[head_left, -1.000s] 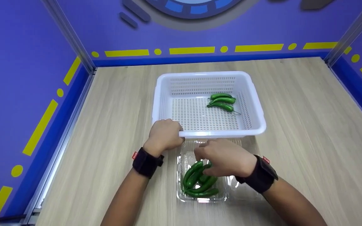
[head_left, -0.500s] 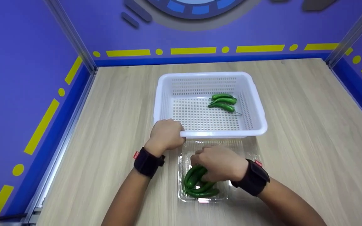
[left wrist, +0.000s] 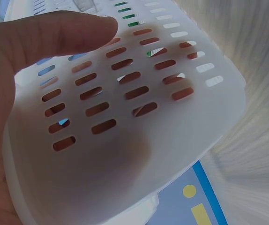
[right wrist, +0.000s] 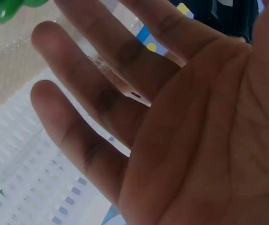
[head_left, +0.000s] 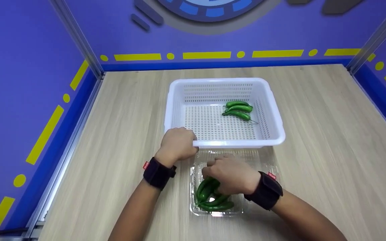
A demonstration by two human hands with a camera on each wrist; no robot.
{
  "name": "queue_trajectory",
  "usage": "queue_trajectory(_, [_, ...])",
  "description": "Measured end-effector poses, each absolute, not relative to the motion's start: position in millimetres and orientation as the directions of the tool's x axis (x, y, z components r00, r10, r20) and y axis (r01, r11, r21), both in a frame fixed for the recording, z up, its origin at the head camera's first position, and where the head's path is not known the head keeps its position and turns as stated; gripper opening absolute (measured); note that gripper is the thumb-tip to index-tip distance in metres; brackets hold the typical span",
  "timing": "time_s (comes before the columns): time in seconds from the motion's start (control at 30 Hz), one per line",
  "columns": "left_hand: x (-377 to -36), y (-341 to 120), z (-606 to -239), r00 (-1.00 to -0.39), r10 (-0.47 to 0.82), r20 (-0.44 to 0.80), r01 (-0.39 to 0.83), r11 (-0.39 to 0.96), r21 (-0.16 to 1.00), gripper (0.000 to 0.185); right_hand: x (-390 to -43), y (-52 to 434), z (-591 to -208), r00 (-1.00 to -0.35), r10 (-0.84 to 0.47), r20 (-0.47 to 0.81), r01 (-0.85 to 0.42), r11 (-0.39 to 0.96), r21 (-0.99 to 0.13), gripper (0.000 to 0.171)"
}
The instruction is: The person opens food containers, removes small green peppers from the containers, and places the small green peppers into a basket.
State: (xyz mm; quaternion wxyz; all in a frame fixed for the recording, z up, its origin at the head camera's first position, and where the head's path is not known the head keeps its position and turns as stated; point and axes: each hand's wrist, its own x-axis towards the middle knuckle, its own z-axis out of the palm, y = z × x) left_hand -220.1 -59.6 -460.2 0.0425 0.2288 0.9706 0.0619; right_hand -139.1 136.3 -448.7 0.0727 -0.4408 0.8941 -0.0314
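My left hand [head_left: 178,144] grips the near-left corner of a white slotted basket [head_left: 236,143]. In the left wrist view its thumb [left wrist: 78,33] lies across the slotted wall. Green chili peppers [head_left: 206,190] lie in a clear plastic clamshell box [head_left: 217,213] in front of the basket. My right hand [head_left: 233,174] is over the upper part of these peppers, hiding their far ends. In the right wrist view several fingers [right wrist: 73,131] extend loosely, with a pepper [right wrist: 12,9] beyond them; thumb and index tips are out of sight, so I cannot tell if they pinch a pepper.
Inside the basket, 3 more chili peppers [head_left: 238,108] lie toward the right wall. The clamshell's lid [head_left: 261,204] is folded out to the right, partly under the right wrist. Blue-purple panels [head_left: 136,43] enclose the wooden table [head_left: 129,100] at the back and sides.
My right hand has come down and slightly left over the peppers in the clamshell, covering more of their tips. My left hand keeps its hold on the basket corner.
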Motion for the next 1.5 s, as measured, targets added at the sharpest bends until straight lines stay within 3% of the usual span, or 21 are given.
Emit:
queue_trajectory(0.27, [-220.0, -59.2, -461.8, -0.890, 0.455, -0.040, 0.449, 0.887, 0.111, 0.031, -141.0, 135.3, -454.9, -0.603, -0.788, -0.122, -0.780, 0.615, -0.115, 0.038])
queue_trajectory(0.97, [-219.8, -59.7, -460.8, -0.893, 0.446, -0.049, 0.438, 0.890, 0.128, 0.029, -141.9, 134.7, -454.6, -0.630, -0.764, -0.137, -0.758, 0.644, -0.105, 0.026])
queue_trajectory(1.5, [-220.1, -60.0, -462.5, -0.888, 0.459, -0.036, 0.452, 0.884, 0.116, 0.033, -142.0, 134.4, -457.3, -0.637, -0.769, -0.060, -0.765, 0.640, -0.078, 0.019])
